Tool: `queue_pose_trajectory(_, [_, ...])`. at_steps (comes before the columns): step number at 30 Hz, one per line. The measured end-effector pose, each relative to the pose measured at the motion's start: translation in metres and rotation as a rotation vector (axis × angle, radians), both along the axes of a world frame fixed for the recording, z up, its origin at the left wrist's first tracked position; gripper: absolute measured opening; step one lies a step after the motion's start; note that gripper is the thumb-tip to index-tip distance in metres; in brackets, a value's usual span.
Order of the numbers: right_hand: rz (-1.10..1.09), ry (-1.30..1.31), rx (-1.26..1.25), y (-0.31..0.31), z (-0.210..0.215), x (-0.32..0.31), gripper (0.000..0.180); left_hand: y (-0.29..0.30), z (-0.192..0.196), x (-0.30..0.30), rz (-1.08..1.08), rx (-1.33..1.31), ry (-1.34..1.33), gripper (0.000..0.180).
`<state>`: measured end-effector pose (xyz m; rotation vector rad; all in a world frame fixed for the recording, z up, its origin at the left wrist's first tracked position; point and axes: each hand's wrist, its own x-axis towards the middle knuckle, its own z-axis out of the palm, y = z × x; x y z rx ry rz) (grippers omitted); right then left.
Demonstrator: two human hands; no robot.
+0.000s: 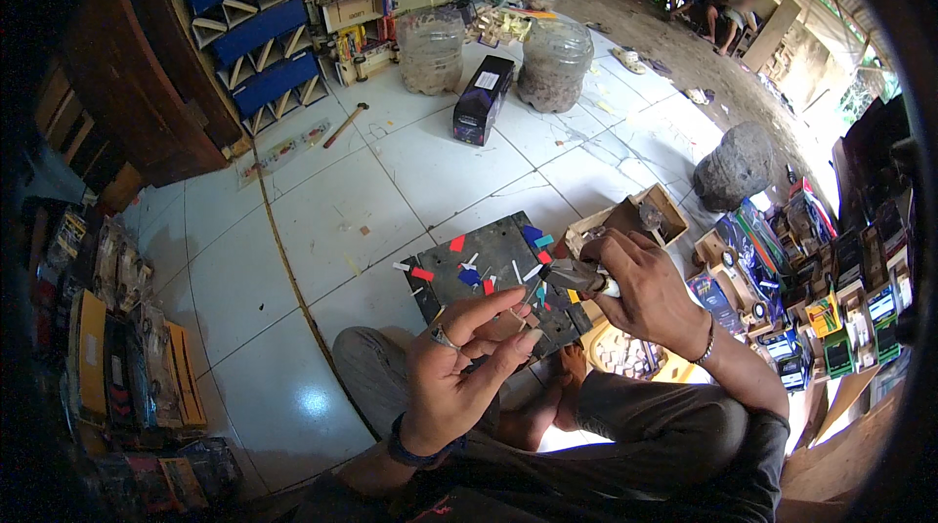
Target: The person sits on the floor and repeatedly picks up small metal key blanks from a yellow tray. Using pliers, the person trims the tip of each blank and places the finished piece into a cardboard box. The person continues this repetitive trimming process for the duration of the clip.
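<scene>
My right hand (640, 289) is closed around a dark-bladed hand tool (575, 277) with a pale handle; its exact kind is hard to make out. The blade points left over a dark square board (459, 293). My left hand (469, 362), wearing a ring, hovers at the board's near edge. Its thumb and forefinger curl toward each other around a small thin piece (526, 320), too small to name. Scattered on the board are several bits of red, blue, white and yellow material, among them a red piece (421, 274) and a blue piece (469, 277).
Beyond the board stand a black box (484, 100) and two cloudy plastic containers (431, 52). A hammer (347, 125) lies on the white tile floor. An open wooden box (660, 214) and a yellow basket of small pieces (630, 355) sit at right. Stacked toy-like vehicles (835, 318) line the right side.
</scene>
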<state>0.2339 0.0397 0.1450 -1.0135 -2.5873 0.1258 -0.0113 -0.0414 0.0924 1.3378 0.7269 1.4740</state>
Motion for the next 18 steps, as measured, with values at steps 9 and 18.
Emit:
queue_pose_trajectory(9, [0.031,0.006,-0.042,-0.0019,0.0011,-0.0001,0.041,0.0011,0.0031,-0.0010,0.152,0.133,0.176,0.031])
queue_pose_trajectory(18, [0.061,0.023,-0.127,-0.0012,-0.0035,0.0036,0.044,0.0032,0.0056,-0.0028,0.145,0.159,0.193,0.026])
